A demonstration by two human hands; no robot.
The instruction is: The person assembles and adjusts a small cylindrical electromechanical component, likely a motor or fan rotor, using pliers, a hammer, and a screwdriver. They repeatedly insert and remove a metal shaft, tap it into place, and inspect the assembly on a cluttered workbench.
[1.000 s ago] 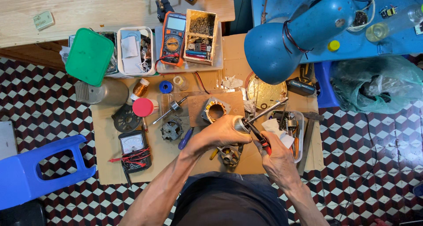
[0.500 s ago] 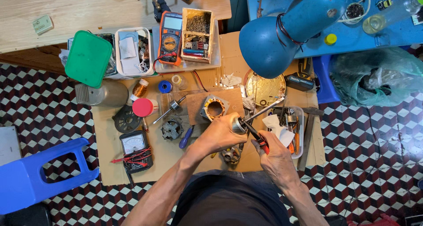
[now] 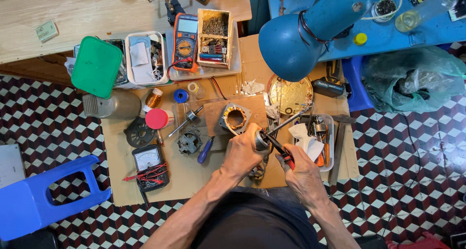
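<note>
Your left hand (image 3: pixel 241 154) was closed in a tight grip around a small round metal motor part (image 3: pixel 261 139) with a thin shaft (image 3: pixel 290 121) that pointed up and to the right, over the middle of the cardboard-covered table (image 3: pixel 121 181). Your right hand (image 3: pixel 302 173) held a pair of pliers with red and black handles (image 3: pixel 280 151), its grip wrapped around the handles, and the tip of the pliers met the motor part just beside your left thumb. Whether the tip was pinching anything could not be told.

Just above your left hand lay a square stator with copper windings (image 3: pixel 236 118), resting on a brown board. To the left of it sat a dark round motor piece (image 3: pixel 189 142) and a blue-handled screwdriver (image 3: pixel 205 150). Farther left lay an analogue meter with red leads (image 3: pixel 150 164), a red cap (image 3: pixel 157 119) and a green lid (image 3: pixel 97 67). An orange multimeter (image 3: pixel 185 35) sat at the far edge beside a wooden box of small parts (image 3: pixel 213 33). A clear tray of tools (image 3: pixel 323 139) lay just right of your hands, and a blue lamp shade (image 3: pixel 291 47) hung over the table.
</note>
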